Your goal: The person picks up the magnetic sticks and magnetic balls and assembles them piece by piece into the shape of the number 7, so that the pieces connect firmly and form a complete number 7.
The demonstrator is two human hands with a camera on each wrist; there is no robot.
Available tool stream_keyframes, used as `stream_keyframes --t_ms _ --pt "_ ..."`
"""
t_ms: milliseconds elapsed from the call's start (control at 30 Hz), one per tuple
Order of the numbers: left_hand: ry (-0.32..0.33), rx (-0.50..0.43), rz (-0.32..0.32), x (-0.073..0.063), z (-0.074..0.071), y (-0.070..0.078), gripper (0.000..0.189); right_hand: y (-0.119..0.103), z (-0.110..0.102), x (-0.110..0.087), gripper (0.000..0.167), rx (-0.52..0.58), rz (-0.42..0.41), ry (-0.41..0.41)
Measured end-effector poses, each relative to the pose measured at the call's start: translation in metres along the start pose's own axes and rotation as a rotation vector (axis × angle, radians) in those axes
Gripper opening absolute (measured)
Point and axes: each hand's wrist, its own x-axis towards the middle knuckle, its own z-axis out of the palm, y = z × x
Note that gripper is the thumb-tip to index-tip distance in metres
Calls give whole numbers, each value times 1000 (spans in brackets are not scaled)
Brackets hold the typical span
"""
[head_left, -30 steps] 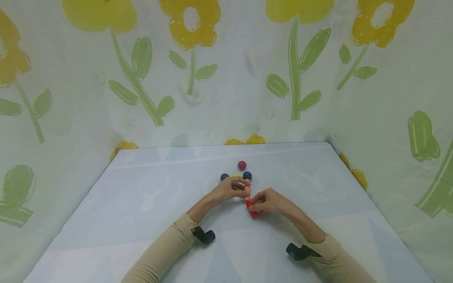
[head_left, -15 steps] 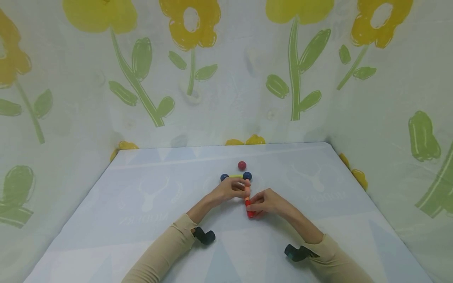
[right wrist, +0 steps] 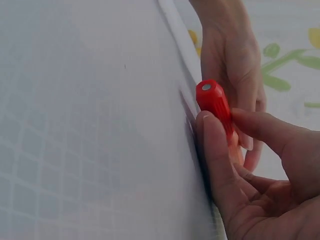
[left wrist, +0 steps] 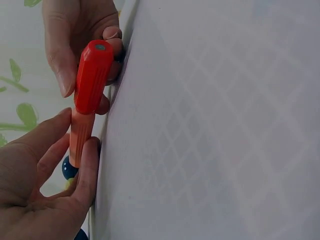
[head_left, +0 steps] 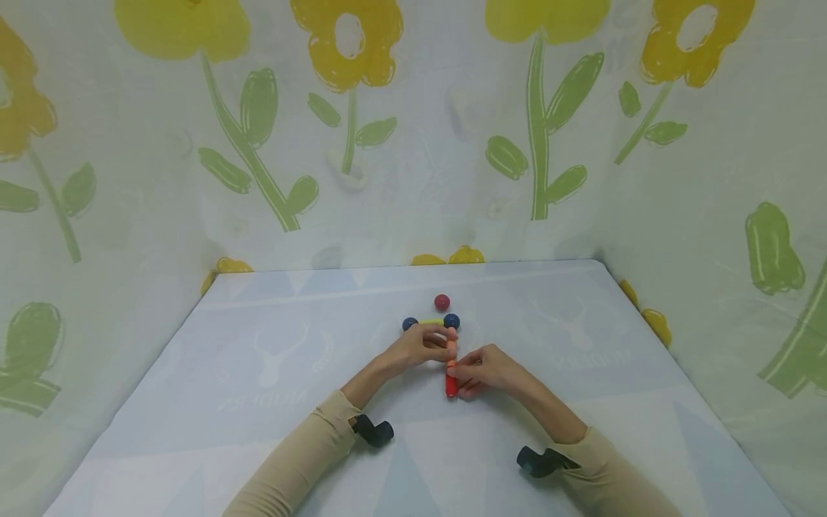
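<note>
My left hand [head_left: 416,347] pinches an orange magnetic rod [left wrist: 80,135] between thumb and fingers. With its thumb and fingers, my right hand [head_left: 491,370] holds a red magnetic rod [head_left: 451,385], whose near end shows a round metal tip in both wrist views. The two rods stand end to end in one line, the red one nearer the body. At the far end of the orange rod sits a blue ball [head_left: 451,321]. A yellow rod [head_left: 431,322] links it to a second blue ball [head_left: 410,324] on the left, partly behind my left hand.
A loose red ball [head_left: 442,302] lies just beyond the blue balls. The white patterned tabletop [head_left: 310,445] reaches back to a curtain [head_left: 426,165] printed with flowers, which also closes in both sides. Each wrist carries a black camera mount [head_left: 375,431].
My right hand has swung the red rod's near end leftward, from slanted to straight in line with the orange rod. My left hand and the balls have stayed put.
</note>
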Motion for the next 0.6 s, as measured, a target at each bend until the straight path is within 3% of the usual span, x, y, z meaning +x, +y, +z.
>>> stream_keyframes --t_ms 600 --pt "-15 -27 -12 -3 -2 4 37 10 -4 13 43 69 -8 -7"
